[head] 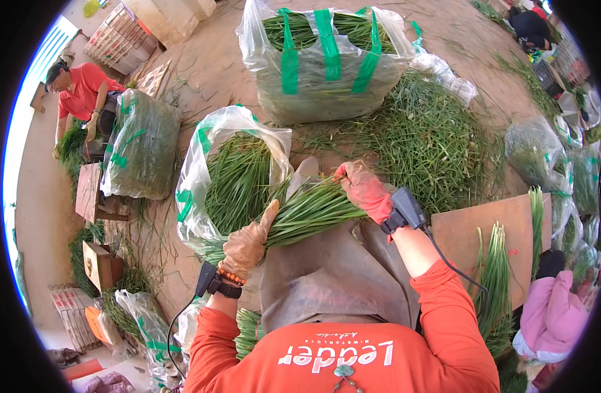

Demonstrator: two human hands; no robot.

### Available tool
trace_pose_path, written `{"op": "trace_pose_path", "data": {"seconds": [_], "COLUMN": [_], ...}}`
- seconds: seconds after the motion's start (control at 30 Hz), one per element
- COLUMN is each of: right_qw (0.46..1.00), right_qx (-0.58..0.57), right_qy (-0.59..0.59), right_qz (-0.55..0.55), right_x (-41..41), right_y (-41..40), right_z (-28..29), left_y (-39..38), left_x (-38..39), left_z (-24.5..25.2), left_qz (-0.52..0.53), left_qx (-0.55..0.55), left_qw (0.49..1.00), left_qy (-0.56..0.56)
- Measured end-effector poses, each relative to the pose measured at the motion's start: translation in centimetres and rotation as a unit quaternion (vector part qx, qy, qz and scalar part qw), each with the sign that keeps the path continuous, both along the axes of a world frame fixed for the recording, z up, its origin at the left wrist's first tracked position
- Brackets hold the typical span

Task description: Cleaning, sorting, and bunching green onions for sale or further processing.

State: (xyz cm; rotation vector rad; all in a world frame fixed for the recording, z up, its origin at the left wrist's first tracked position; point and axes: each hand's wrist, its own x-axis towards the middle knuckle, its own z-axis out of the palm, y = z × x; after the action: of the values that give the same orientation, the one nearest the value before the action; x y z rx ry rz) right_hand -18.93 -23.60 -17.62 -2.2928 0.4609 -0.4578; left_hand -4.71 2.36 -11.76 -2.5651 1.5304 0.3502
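A bundle of long green chives or similar leafy stalks (312, 211) lies across my lap, over a grey-brown apron (337, 280). Wrapped around its left part is my left hand (248, 245), in a tan glove with the thumb pointing up. My right hand (365, 189), in a red glove with a soiled back, pinches the bundle's right end, where a bit of red shows at the fingertips. Just beyond my left hand stands an uncovered clear plastic bag (185, 182) with green tape, packed with more green stalks (239, 182).
A large taped bag of stalks (325, 93) stands ahead, beside a heap of loose trimmings (428, 142). At my right, stalks (497, 270) lie on a wooden board (477, 221). A person in red (86, 93) works at far left near a filled bag (145, 147); someone in pink (551, 309) sits at right.
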Motion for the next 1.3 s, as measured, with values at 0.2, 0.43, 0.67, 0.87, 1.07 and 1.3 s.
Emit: {"op": "trace_pose_path", "data": {"seconds": [0.2,0.43,0.67,0.87,1.07,1.3], "right_qw": [0.905,0.895,0.973,0.993,0.957,0.967], "right_qx": [0.376,0.232,0.066,0.025,-0.203,0.236], "right_qy": [-0.13,-0.11,0.212,0.112,0.074,0.092], "right_qz": [-0.15,-0.363,-0.069,-0.039,-0.193,-0.036], "right_x": [-0.2,-6.6,-5.1,-3.8,-7.3,-4.8], "right_y": [-3.8,-13.3,-1.6,1.5,-6.7,-4.6], "right_z": [1.0,7.5,9.9,1.4,1.6,6.9], "left_y": [0.2,1.5,1.3,0.1,0.4,1.1], "left_x": [-0.4,0.2,-1.1,-1.7,-1.4,-0.5], "left_z": [-0.3,-2.3,-1.5,0.1,-0.3,-0.7], "left_qz": [0.026,0.061,0.091,0.092,0.036,-0.022], "left_qx": [-0.027,-0.044,-0.028,0.002,-0.027,-0.03], "left_qw": [0.996,0.989,0.988,0.99,0.996,0.999], "left_qy": [0.082,0.131,0.12,0.105,0.072,0.004]}}
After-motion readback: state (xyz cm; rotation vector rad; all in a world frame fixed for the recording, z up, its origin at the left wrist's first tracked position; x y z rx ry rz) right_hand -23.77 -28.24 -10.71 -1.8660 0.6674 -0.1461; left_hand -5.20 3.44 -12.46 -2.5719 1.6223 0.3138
